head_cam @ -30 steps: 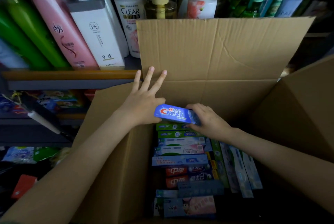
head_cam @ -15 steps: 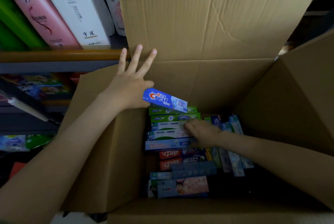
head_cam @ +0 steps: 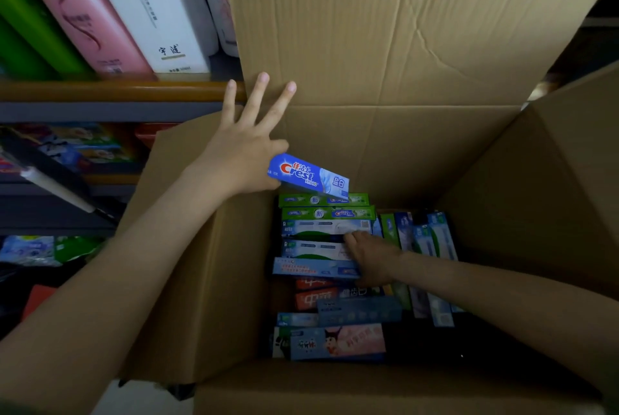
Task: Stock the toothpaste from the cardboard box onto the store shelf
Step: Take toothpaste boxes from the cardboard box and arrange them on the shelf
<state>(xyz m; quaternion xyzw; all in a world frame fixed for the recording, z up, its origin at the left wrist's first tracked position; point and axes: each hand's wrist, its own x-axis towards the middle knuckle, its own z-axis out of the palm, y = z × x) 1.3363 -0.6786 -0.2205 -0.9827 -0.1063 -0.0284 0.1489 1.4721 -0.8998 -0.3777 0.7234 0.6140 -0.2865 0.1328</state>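
A large open cardboard box (head_cam: 207, 280) stands before the shelf, packed with several toothpaste boxes lying flat. My left hand (head_cam: 241, 160) is raised over the box's left rim. It pinches one end of a blue Crest toothpaste box (head_cam: 311, 177) with thumb and forefinger, and the other three fingers are spread straight. My right hand (head_cam: 371, 257) is down inside the box, at the right end of a white-and-green toothpaste box (head_cam: 315, 250). Its fingertips curl over the carton's far edge and its thumb is at the near side, by a light blue box (head_cam: 311, 268).
The store shelf (head_cam: 110, 93) behind the box carries tall shampoo bottles, pink (head_cam: 80, 13) and white (head_cam: 150, 6). Lower shelves at the left hold dim packets. The box's rear flap (head_cam: 402, 29) stands upright and hides the shelf behind it. A right flap (head_cam: 552, 180) leans outward.
My right hand let go of the Crest box and went down into the carton onto the stacked boxes. My left hand keeps the Crest box, which now tilts down to the right.
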